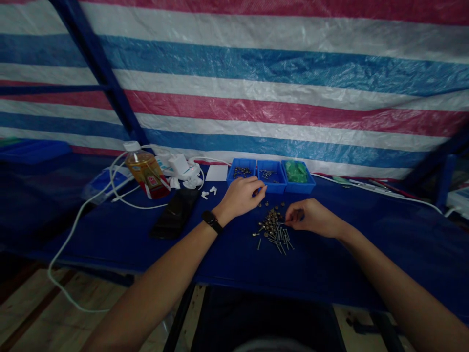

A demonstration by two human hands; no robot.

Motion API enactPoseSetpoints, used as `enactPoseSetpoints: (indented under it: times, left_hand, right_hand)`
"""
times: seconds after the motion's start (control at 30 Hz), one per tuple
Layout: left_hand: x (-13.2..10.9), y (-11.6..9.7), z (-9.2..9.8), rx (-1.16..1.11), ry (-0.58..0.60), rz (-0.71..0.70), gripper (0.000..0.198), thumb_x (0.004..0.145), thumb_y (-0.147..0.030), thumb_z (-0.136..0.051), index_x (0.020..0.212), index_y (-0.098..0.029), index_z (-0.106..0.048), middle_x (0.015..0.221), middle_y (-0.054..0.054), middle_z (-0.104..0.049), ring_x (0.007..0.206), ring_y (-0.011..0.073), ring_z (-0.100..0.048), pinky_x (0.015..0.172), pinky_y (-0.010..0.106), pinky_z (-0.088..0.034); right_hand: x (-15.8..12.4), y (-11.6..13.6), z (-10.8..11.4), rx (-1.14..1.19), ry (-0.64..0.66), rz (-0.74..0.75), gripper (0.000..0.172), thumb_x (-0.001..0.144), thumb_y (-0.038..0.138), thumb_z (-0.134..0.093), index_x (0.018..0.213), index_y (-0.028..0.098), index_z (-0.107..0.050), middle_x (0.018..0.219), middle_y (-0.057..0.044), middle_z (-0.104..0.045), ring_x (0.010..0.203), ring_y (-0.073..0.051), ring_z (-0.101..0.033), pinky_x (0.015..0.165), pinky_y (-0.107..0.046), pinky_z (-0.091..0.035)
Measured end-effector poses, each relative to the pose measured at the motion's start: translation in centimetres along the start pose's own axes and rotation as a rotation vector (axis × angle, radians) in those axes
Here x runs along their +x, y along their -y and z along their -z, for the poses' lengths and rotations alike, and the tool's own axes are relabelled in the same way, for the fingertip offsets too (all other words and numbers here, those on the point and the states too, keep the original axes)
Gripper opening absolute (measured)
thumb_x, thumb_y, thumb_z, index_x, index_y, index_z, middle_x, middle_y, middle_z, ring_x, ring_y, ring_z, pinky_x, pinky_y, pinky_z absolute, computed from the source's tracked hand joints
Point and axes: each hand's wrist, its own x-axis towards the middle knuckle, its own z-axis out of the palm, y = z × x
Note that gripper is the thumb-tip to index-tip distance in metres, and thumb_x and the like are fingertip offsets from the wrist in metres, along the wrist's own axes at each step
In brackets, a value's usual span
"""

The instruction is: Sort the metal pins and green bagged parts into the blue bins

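Observation:
On the blue table lies a loose pile of long silver screws (282, 238) mixed with small brass-coloured fittings (271, 220). My right hand (311, 216) is at the pile's right edge, thumb and fingertips pinched on a screw. My left hand (242, 196), a dark watch on its wrist, hovers just in front of the bins with fingers curled together; whatever it holds is hidden. Three blue bins stand behind: the left bin (230, 177) contains small fittings, the middle bin (277, 187) some screws, and the right bin (301, 187) a green plastic bag (296, 172).
Left of my hands lie a black phone (176, 212), white earbuds (209, 192), a power strip with chargers (179, 166) and a drink bottle (146, 171). A white cable (75, 230) loops over the front edge. Striped sheeting (256, 112) hangs behind the table.

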Motion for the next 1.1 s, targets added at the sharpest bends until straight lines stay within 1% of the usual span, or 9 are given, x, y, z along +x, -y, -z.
enactPoseSetpoints:
  times: [0.17, 0.3, 0.4, 0.53, 0.67, 0.77, 0.9, 1.0, 1.1]
  left_hand:
    - [-0.2, 0.0, 0.0, 0.016, -0.012, -0.009, 0.028, 0.099, -0.026, -0.046, 0.082, -0.018, -0.067, 0.078, 0.003, -0.064, 0.073, 0.0153, -0.060, 0.069, 0.029, -0.044]
    - [-0.3, -0.3, 0.2, 0.010, -0.070, 0.002, 0.029, 0.099, -0.025, -0.046, 0.081, -0.017, -0.067, 0.076, 0.002, -0.063, 0.069, 0.0141, -0.059, 0.066, 0.028, -0.043]
    - [-0.3, -0.5, 0.4, -0.017, -0.161, 0.021, 0.029, 0.099, -0.024, -0.046, 0.082, -0.017, -0.067, 0.076, 0.002, -0.063, 0.066, 0.0130, -0.058, 0.063, 0.026, -0.042]
    - [-0.2, -0.5, 0.8, -0.020, -0.281, 0.048, 0.030, 0.098, -0.023, -0.046, 0.075, -0.016, -0.065, 0.071, 0.001, -0.060, 0.063, 0.0121, -0.055, 0.061, 0.025, -0.041]
    - [0.0, -0.1, 1.5, -0.033, -0.392, 0.065, 0.028, 0.098, -0.023, -0.049, 0.076, -0.016, -0.066, 0.069, 0.000, -0.059, 0.059, 0.0106, -0.052, 0.059, 0.024, -0.040]
    - [0.0, 0.1, 2.0, -0.030, -0.471, 0.080, 0.025, 0.097, -0.022, -0.051, 0.078, -0.016, -0.067, 0.066, 0.000, -0.057, 0.058, 0.0107, -0.051, 0.058, 0.024, -0.039]
    - [0.0, 0.3, 2.1, -0.014, -0.490, 0.073, 0.025, 0.096, -0.021, -0.051, 0.077, -0.016, -0.067, 0.065, -0.001, -0.055, 0.059, 0.0112, -0.050, 0.059, 0.025, -0.038]
    - [-0.1, 0.3, 2.1, -0.010, -0.481, 0.068, 0.025, 0.096, -0.020, -0.051, 0.077, -0.016, -0.066, 0.065, -0.001, -0.055, 0.057, 0.0108, -0.050, 0.058, 0.025, -0.038]
    - [-0.1, 0.4, 2.1, -0.003, -0.481, 0.081, 0.025, 0.095, -0.020, -0.052, 0.075, -0.017, -0.065, 0.064, -0.001, -0.056, 0.057, 0.0108, -0.050, 0.058, 0.025, -0.037]
  right_hand:
    - [0.0, -0.1, -0.7, -0.017, -0.035, 0.003, 0.013, 0.071, 0.018, -0.065, 0.084, 0.017, -0.067, 0.073, -0.001, -0.068, 0.067, -0.015, -0.062, 0.062, -0.026, -0.045]
    - [-1.0, 0.3, 1.0, 0.040, -0.088, -0.049, 0.015, 0.068, 0.017, -0.066, 0.083, 0.018, -0.068, 0.075, -0.001, -0.070, 0.069, -0.016, -0.064, 0.066, -0.028, -0.049]
    - [-0.9, 1.2, 3.5, 0.157, -0.270, -0.001, 0.015, 0.071, 0.028, -0.073, 0.083, 0.019, -0.071, 0.079, -0.003, -0.073, 0.073, -0.018, -0.067, 0.072, -0.032, -0.053]
    - [2.0, 3.6, 8.1, 0.183, -0.606, 0.128, 0.022, 0.069, 0.038, -0.081, 0.079, 0.020, -0.073, 0.084, -0.005, -0.075, 0.079, -0.021, -0.069, 0.077, -0.036, -0.055]
    - [5.4, 7.0, 12.7, 0.125, -0.775, 0.230, 0.024, 0.067, 0.035, -0.084, 0.081, 0.019, -0.074, 0.081, -0.006, -0.075, 0.074, -0.021, -0.068, 0.073, -0.038, -0.055]
    - [6.4, 9.6, 14.8, 0.051, -0.931, 0.316, 0.021, 0.071, 0.030, -0.082, 0.083, 0.016, -0.072, 0.083, -0.009, -0.074, 0.075, -0.020, -0.067, 0.074, -0.038, -0.053]
    - [7.0, 11.2, 15.4, -0.032, -0.995, 0.358, 0.014, 0.080, 0.026, -0.076, 0.087, 0.015, -0.071, 0.093, -0.013, -0.073, 0.082, -0.020, -0.065, 0.078, -0.039, -0.050]
    - [8.1, 10.4, 14.8, -0.055, -0.944, 0.284, 0.012, 0.081, 0.028, -0.074, 0.085, 0.016, -0.072, 0.086, -0.011, -0.073, 0.080, -0.021, -0.064, 0.077, -0.038, -0.050]
    - [8.9, 9.1, 14.3, -0.064, -1.008, 0.258, 0.013, 0.081, 0.030, -0.071, 0.081, 0.017, -0.072, 0.079, -0.008, -0.072, 0.075, -0.021, -0.065, 0.071, -0.037, -0.050]
